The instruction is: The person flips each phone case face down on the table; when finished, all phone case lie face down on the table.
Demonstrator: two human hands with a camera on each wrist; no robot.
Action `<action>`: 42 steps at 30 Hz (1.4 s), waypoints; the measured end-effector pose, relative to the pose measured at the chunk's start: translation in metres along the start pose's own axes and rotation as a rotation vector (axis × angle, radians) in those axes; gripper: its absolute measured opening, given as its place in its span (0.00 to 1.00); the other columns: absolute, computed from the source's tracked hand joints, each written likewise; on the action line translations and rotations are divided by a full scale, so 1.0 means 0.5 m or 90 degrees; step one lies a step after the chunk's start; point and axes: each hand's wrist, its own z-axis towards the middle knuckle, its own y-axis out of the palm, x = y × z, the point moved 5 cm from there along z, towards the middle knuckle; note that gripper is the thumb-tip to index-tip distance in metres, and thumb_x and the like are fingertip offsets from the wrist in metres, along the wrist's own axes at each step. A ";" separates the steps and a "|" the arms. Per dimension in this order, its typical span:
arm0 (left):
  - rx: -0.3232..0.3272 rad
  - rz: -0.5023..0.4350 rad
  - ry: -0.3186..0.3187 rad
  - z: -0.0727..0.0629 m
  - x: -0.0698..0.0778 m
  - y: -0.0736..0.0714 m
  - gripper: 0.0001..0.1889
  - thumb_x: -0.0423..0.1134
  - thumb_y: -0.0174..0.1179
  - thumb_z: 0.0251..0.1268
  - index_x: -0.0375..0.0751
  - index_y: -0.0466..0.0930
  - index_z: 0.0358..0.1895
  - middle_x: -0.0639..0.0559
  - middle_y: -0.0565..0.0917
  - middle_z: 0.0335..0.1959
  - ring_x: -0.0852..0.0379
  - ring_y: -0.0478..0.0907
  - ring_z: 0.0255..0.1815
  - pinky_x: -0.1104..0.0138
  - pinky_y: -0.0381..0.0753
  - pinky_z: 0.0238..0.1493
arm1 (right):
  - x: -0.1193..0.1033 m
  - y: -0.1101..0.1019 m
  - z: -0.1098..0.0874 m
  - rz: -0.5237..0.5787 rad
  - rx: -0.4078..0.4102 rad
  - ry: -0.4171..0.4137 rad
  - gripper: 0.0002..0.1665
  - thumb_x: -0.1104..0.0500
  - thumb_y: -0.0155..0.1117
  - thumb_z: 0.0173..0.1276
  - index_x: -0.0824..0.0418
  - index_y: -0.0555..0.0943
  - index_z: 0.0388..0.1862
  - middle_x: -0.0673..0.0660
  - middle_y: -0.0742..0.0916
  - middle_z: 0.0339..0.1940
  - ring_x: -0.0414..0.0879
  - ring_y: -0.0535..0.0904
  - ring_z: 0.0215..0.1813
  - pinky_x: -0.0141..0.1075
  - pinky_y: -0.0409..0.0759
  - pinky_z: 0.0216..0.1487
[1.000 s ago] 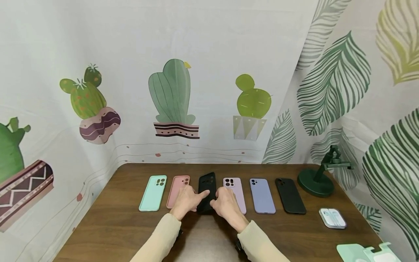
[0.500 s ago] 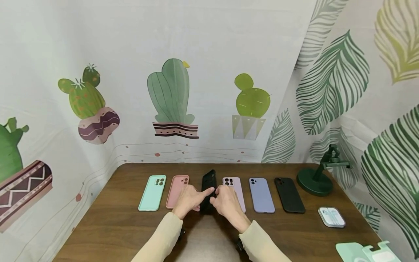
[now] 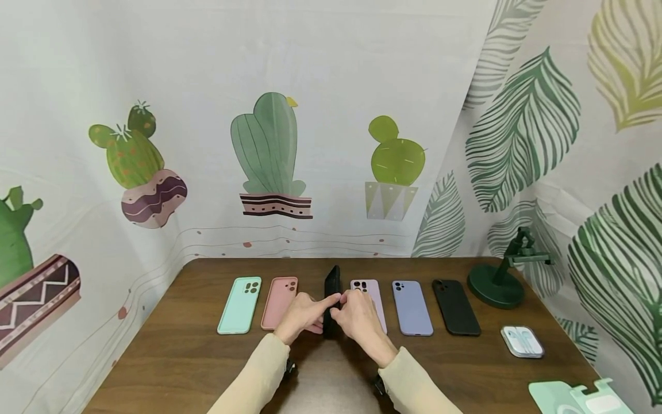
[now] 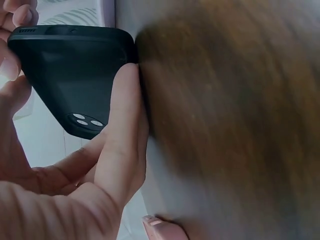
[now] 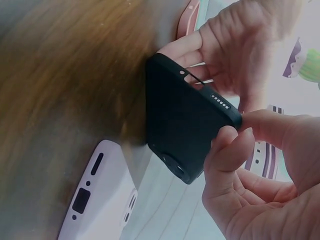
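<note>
A black phone case (image 3: pixel 333 280) stands on its long edge in the middle of the table, close to vertical. My left hand (image 3: pixel 302 315) holds it from the left. In the left wrist view, its straight fingers (image 4: pixel 124 107) lie along the face near the lower edge, while the thumb reaches the upper edge. My right hand (image 3: pixel 358 316) pinches the upper edge near a corner between thumb and curled fingers, clearest in the right wrist view. Light shows through the round camera holes of the case. Beside the right hand lies a pale lilac phone case (image 5: pixel 102 192).
In the same row lie a mint case (image 3: pixel 240 306), a pink case (image 3: pixel 278 302), a periwinkle case (image 3: pixel 412 307) and another black case (image 3: pixel 456 307). Rightward stand a dark green phone stand (image 3: pixel 497 287), boxed earphones (image 3: pixel 522 342) and a mint holder (image 3: pixel 550 397) at the table's front.
The black phone case has turned up from leaning, nearly flat, to almost upright on its long edge. The left thumb has moved right with its upper edge; the right hand has barely moved.
</note>
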 end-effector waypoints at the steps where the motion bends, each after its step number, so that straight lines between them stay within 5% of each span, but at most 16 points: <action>1: -0.005 -0.007 -0.004 -0.001 0.000 0.001 0.33 0.70 0.72 0.62 0.42 0.79 0.21 0.43 0.89 0.26 0.55 0.89 0.25 0.59 0.95 0.34 | -0.019 -0.016 -0.007 0.003 -0.006 0.005 0.12 0.59 0.80 0.58 0.67 0.89 0.34 0.48 0.88 0.18 0.42 0.85 0.27 0.38 0.85 0.32; 4: -0.020 -0.026 -0.016 -0.003 -0.001 0.001 0.33 0.68 0.72 0.64 0.36 0.83 0.29 0.42 0.88 0.29 0.56 0.89 0.27 0.59 0.95 0.36 | -0.060 -0.048 -0.023 0.026 -0.016 -0.006 0.14 0.60 0.80 0.62 0.71 0.89 0.37 0.53 0.90 0.21 0.44 0.86 0.27 0.38 0.85 0.31; 11: -0.065 -0.079 -0.023 -0.002 -0.008 -0.007 0.34 0.60 0.70 0.71 0.24 0.84 0.50 0.31 0.92 0.37 0.49 0.94 0.31 0.56 0.96 0.38 | 0.049 0.063 0.013 0.039 0.021 -0.074 0.12 0.60 0.63 0.74 0.57 0.90 0.31 0.45 0.85 0.21 0.35 0.75 0.23 0.35 0.73 0.23; 18: -0.090 -0.119 -0.013 -0.004 -0.016 -0.025 0.30 0.55 0.71 0.72 0.23 0.86 0.51 0.38 0.93 0.36 0.53 0.93 0.32 0.57 0.96 0.41 | 0.068 0.105 0.005 0.019 -0.107 -0.016 0.14 0.67 0.59 0.68 0.56 0.84 0.23 0.49 0.83 0.20 0.42 0.74 0.24 0.36 0.72 0.24; 23: -0.099 -0.161 -0.003 -0.006 -0.014 -0.038 0.28 0.48 0.70 0.75 0.20 0.83 0.56 0.43 0.91 0.35 0.56 0.91 0.31 0.58 0.96 0.43 | 0.069 0.122 0.005 -0.027 -0.141 -0.007 0.11 0.69 0.62 0.59 0.54 0.84 0.24 0.45 0.83 0.21 0.41 0.76 0.26 0.36 0.76 0.28; 28: -0.069 -0.172 0.015 -0.005 -0.006 -0.055 0.22 0.41 0.71 0.75 0.21 0.84 0.56 0.43 0.92 0.37 0.58 0.90 0.33 0.62 0.95 0.42 | 0.074 0.138 0.006 -0.026 -0.155 -0.005 0.13 0.66 0.61 0.63 0.53 0.85 0.22 0.43 0.83 0.19 0.40 0.76 0.24 0.35 0.77 0.26; 33: -0.009 -0.179 0.030 -0.001 0.001 -0.072 0.14 0.32 0.73 0.70 0.22 0.88 0.51 0.50 0.91 0.29 0.63 0.86 0.27 0.70 0.91 0.32 | 0.072 0.142 0.002 -0.027 -0.162 -0.015 0.16 0.64 0.63 0.65 0.49 0.85 0.19 0.41 0.81 0.17 0.38 0.74 0.22 0.34 0.75 0.25; 42: 0.019 -0.161 0.031 -0.003 0.001 -0.083 0.09 0.29 0.72 0.68 0.23 0.90 0.45 0.51 0.88 0.25 0.63 0.83 0.23 0.72 0.88 0.27 | 0.067 0.148 -0.002 -0.023 -0.190 -0.022 0.20 0.61 0.66 0.73 0.50 0.84 0.19 0.41 0.80 0.16 0.37 0.75 0.21 0.34 0.75 0.24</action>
